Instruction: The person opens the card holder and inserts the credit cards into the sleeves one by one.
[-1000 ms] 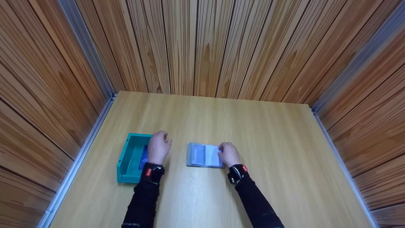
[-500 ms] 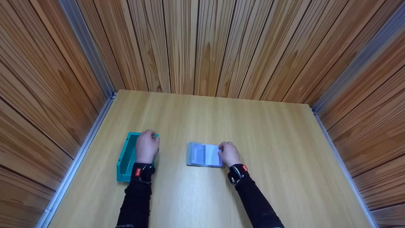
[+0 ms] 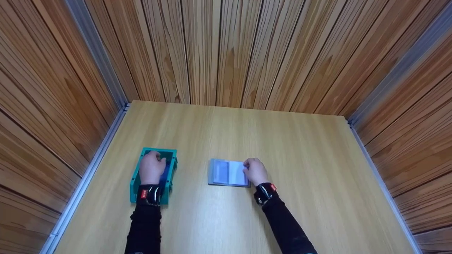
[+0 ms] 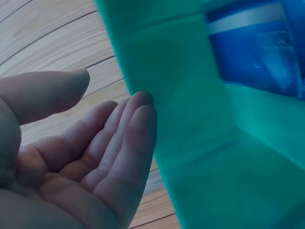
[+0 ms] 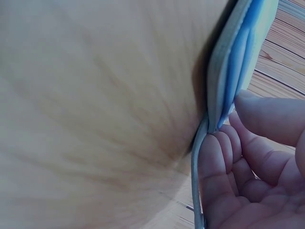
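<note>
A teal bin [image 3: 159, 151] stands on the table at the left. My left hand [image 3: 152, 168] hangs over it with loose, empty fingers. In the left wrist view the left hand [image 4: 95, 157] lies beside the bin's wall [image 4: 190, 119], and a blue item [image 4: 252, 52] lies inside the bin. The blue item [image 3: 164, 173] shows beside that hand in the head view. A grey booklet with clear leaves [image 3: 226, 173] lies flat at the middle. My right hand [image 3: 255, 171] holds its right edge. Up close, the right hand [image 5: 248, 167] has its fingers against the booklet's edge [image 5: 236, 62], thumb above.
The light wooden table [image 3: 282, 141] is closed in by wood-panelled walls at the back and both sides. Metal strips [image 3: 88, 176] run along its left and right edges.
My left hand has moved left and back, from beside the bin's right rim to over the bin. The right hand and the booklet have stayed in place.
</note>
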`<action>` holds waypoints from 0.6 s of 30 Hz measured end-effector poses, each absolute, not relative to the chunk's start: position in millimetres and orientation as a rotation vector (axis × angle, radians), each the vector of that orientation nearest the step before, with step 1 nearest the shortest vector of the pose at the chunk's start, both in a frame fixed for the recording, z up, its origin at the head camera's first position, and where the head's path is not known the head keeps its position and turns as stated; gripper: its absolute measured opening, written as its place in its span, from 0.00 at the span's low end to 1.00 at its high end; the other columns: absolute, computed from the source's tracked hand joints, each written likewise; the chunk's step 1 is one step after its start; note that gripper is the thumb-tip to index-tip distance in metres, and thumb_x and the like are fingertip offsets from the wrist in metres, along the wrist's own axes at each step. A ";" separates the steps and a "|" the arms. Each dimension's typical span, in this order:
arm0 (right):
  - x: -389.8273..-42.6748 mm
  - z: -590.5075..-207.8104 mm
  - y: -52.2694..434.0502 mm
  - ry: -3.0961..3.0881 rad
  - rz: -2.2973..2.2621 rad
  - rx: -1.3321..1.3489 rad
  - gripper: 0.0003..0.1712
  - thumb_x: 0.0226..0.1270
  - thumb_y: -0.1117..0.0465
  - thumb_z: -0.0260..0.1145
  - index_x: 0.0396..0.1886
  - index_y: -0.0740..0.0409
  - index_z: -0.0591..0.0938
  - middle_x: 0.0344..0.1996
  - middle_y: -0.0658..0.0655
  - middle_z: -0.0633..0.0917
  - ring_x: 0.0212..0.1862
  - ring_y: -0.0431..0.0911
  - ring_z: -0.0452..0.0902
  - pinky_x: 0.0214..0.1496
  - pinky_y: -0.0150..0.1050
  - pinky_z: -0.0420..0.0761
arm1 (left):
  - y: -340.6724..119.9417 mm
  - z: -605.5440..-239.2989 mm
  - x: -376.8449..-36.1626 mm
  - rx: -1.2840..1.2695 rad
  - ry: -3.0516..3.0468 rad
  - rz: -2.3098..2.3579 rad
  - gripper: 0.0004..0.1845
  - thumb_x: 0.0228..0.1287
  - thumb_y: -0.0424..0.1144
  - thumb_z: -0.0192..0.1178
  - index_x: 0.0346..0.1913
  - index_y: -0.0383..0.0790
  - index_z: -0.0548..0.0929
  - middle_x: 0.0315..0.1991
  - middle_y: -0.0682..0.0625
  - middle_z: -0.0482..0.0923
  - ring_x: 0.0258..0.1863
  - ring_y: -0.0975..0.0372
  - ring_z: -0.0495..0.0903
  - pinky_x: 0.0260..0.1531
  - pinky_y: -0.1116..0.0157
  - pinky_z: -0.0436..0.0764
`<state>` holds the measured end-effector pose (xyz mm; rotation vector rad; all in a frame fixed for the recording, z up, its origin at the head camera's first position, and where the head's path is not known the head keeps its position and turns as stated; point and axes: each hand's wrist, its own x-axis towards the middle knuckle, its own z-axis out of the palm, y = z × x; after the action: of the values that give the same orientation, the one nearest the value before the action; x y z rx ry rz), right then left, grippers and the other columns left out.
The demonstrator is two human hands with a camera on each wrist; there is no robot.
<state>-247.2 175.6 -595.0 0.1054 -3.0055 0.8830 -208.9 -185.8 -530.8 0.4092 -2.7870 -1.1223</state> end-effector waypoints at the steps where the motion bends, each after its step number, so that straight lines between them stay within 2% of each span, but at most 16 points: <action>1: -247.1 -594.8 175.6 -3.005 0.883 0.110 0.08 0.59 0.69 0.70 0.38 0.64 0.83 0.35 0.57 0.79 0.40 0.52 0.76 0.47 0.47 0.76 | -187.0 -532.3 -209.0 0.432 -2.805 -1.131 0.18 0.69 0.35 0.58 0.54 0.23 0.77 0.48 0.30 0.79 0.50 0.41 0.77 0.51 0.46 0.74; 6: -246.7 -593.6 175.6 -3.010 0.882 0.113 0.08 0.59 0.69 0.70 0.38 0.64 0.83 0.35 0.57 0.79 0.41 0.52 0.76 0.47 0.47 0.76 | -191.3 -539.6 -208.8 0.498 -2.906 -1.139 0.21 0.69 0.36 0.57 0.57 0.21 0.74 0.54 0.27 0.75 0.56 0.38 0.74 0.55 0.44 0.72; 8: -246.8 -593.7 175.7 -3.009 0.878 0.115 0.08 0.59 0.69 0.70 0.38 0.64 0.83 0.35 0.57 0.79 0.40 0.52 0.76 0.47 0.47 0.76 | -191.6 -542.1 -208.6 0.501 -2.945 -1.121 0.19 0.68 0.36 0.58 0.52 0.21 0.75 0.48 0.28 0.77 0.50 0.39 0.76 0.51 0.46 0.73; 10: -247.2 -594.0 175.8 -2.999 0.869 0.131 0.08 0.58 0.69 0.70 0.38 0.64 0.82 0.35 0.58 0.79 0.40 0.52 0.76 0.47 0.47 0.76 | -191.4 -544.1 -208.7 0.498 -2.966 -1.105 0.14 0.67 0.36 0.58 0.42 0.24 0.76 0.37 0.33 0.76 0.40 0.43 0.76 0.42 0.49 0.74; 12: -247.4 -594.8 176.0 -2.985 0.858 0.158 0.08 0.58 0.69 0.71 0.37 0.64 0.82 0.34 0.58 0.79 0.40 0.53 0.77 0.46 0.47 0.76 | -190.5 -545.1 -208.9 0.502 -2.973 -1.100 0.11 0.65 0.36 0.59 0.32 0.31 0.73 0.27 0.41 0.69 0.30 0.48 0.71 0.32 0.54 0.70; 14: -247.1 -595.3 176.2 -2.980 0.861 0.165 0.08 0.57 0.69 0.71 0.37 0.64 0.82 0.34 0.58 0.79 0.40 0.53 0.77 0.47 0.47 0.76 | -189.5 -545.3 -209.1 0.509 -2.974 -1.108 0.12 0.63 0.36 0.59 0.26 0.37 0.68 0.24 0.47 0.61 0.26 0.52 0.66 0.27 0.57 0.63; 18: -246.2 -595.6 176.1 -2.976 0.866 0.161 0.08 0.58 0.69 0.71 0.37 0.64 0.82 0.34 0.58 0.79 0.40 0.53 0.77 0.47 0.47 0.76 | -187.7 -545.4 -209.8 0.536 -2.973 -1.133 0.14 0.63 0.36 0.59 0.25 0.40 0.66 0.23 0.49 0.59 0.25 0.54 0.64 0.26 0.59 0.61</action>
<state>-246.2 176.1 -595.6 0.1608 -2.9763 0.8664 -209.8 -187.7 -545.4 0.5362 -2.9729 -1.1333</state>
